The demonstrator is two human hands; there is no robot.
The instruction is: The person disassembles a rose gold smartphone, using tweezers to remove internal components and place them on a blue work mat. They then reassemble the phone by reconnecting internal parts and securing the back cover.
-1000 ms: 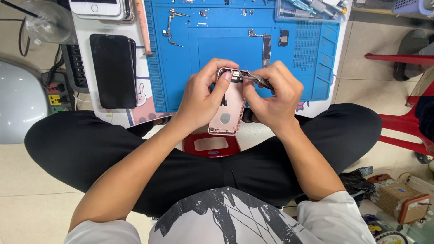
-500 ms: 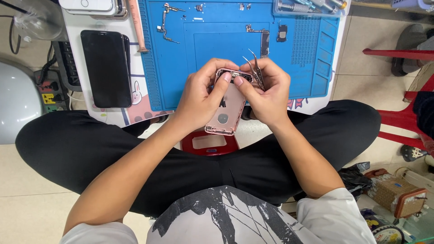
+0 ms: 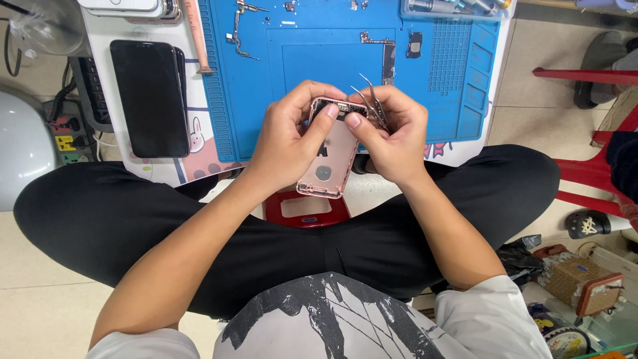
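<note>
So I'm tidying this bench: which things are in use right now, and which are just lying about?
In use:
- pink phone shell, held by left hand and right hand
- tweezers in right hand

Lying about:
- black phone
- loose metal parts on blue mat
- red stool

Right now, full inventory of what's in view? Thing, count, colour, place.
Pink metal phone housing: 1, rose pink, held in both hands above the lap.
Metal tweezers: 1, silver, in the right hand.
Blue silicone repair mat: 1, blue, on the table ahead.
Black phone screen panel: 1, black, left of the mat.
Small phone parts: several, dark and metallic, scattered on the mat.
Red plastic stool: 1, red, under the housing.
Left hand: 1, grips the housing.
Right hand: 1, thumb on the housing's top edge.
</note>
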